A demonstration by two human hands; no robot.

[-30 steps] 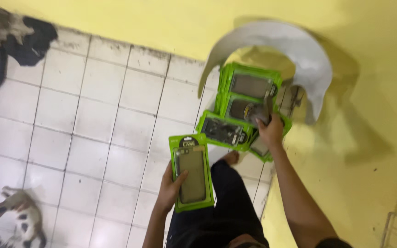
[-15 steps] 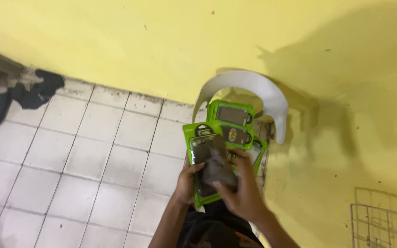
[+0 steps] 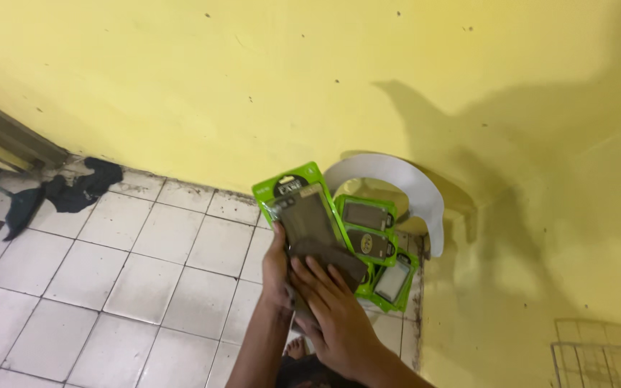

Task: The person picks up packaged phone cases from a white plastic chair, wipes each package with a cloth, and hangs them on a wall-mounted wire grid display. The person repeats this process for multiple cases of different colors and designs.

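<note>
Head view: both hands [image 3: 318, 302] hold green phone-case package [image 3: 303, 208].

Right hand [image 3: 339, 316] — off the stack, now onto held package [image 3: 303, 215]

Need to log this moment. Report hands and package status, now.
Left hand and right hand both grip green blister-packed phone case. More green packs piled on white plastic chair. Nothing obstructing.

A flat rectangular green blister package with a dark phone case inside [image 3: 303, 215] stands tilted near the middle, gripped from below by both hands. Just right of it and farther off, three similar green packages [image 3: 371, 244] lie overlapping on a white plastic chair seat [image 3: 425, 201].
</note>
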